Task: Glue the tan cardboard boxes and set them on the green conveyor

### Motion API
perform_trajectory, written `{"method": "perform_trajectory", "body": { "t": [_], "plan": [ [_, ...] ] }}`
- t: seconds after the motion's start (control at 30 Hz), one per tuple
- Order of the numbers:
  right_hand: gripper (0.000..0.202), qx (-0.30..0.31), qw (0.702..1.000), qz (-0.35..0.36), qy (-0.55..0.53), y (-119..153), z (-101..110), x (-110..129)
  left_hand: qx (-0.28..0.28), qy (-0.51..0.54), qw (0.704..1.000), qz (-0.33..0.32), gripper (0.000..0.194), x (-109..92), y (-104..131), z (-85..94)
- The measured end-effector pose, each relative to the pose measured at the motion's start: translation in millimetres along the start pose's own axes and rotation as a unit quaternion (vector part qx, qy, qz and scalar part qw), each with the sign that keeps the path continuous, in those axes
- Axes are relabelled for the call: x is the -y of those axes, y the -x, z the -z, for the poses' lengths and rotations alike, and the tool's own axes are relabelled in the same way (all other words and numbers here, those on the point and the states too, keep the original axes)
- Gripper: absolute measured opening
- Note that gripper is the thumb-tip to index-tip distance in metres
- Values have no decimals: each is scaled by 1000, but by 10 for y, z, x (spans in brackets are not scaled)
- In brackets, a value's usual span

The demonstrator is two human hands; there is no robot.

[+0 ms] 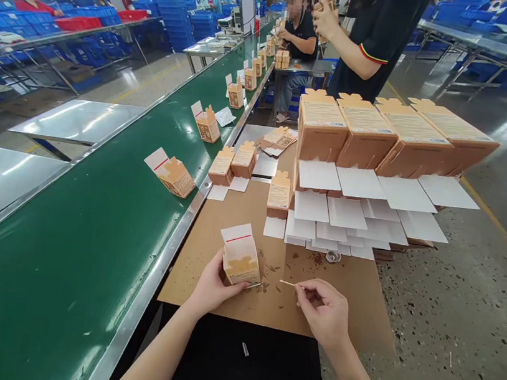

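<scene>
My left hand [214,285] is closed around the lower left of a small brown carton [241,264]. Its white flap [236,234], crossed by a red strip, stands up at the far side. In my right hand [324,307] a thin pale stick [287,283], like a cotton swab, is pinched between thumb and fingers, its tip pointing left toward the carton. The two hands are apart, over a sheet of brown cardboard [203,277]. Beyond my right hand lies a small round metal lid or tin [333,256], close to dark stains on the cardboard.
Stacked cartons [328,131] with white flaps sticking out rise at the right. Several small cartons [222,167] stand behind my left hand. A green conveyor belt [86,242] carrying open cartons runs along the left. Two co-workers [299,33] are at the far end, one standing.
</scene>
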State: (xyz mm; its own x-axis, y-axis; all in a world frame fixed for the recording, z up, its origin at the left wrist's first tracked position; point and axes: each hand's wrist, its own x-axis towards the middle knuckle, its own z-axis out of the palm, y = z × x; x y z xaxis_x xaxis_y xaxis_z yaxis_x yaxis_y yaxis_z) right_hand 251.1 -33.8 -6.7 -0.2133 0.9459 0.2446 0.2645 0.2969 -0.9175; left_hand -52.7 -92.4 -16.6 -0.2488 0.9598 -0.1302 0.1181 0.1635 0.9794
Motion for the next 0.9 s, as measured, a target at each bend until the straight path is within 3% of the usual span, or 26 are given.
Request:
{"method": "perform_trajectory", "body": {
  "t": [0.23,0.37,0.43,0.53,0.6,0.67,0.73,0.8,0.9],
  "plan": [
    [38,-26,1000,-7,2,61,161,21,-32,-92,995,-33,66,117,111,-72],
    [37,-23,1000,-5,0,57,138,75,-29,-133,990,-34,60,21,106,-79],
    [37,-27,1000,0,-4,53,135,89,-59,-151,986,-39,60,-36,101,12],
    [37,-45,999,4,-5,61,175,61,-197,-171,965,-38,64,-70,127,384],
    [37,-45,999,-1,-3,73,226,16,-347,-167,923,-10,72,-54,189,780],
    [37,-31,999,-12,-1,77,273,-22,-456,-158,875,46,80,-23,278,1219],
    [38,-21,1000,-21,-1,61,293,-30,-493,-158,848,115,85,9,362,1603],
    [40,-22,1000,-21,-2,20,275,-3,-497,-165,834,174,83,38,411,1851],
    [43,-32,999,-12,-3,-58,206,57,-496,-172,827,204,73,78,423,1945]
  ]
}}
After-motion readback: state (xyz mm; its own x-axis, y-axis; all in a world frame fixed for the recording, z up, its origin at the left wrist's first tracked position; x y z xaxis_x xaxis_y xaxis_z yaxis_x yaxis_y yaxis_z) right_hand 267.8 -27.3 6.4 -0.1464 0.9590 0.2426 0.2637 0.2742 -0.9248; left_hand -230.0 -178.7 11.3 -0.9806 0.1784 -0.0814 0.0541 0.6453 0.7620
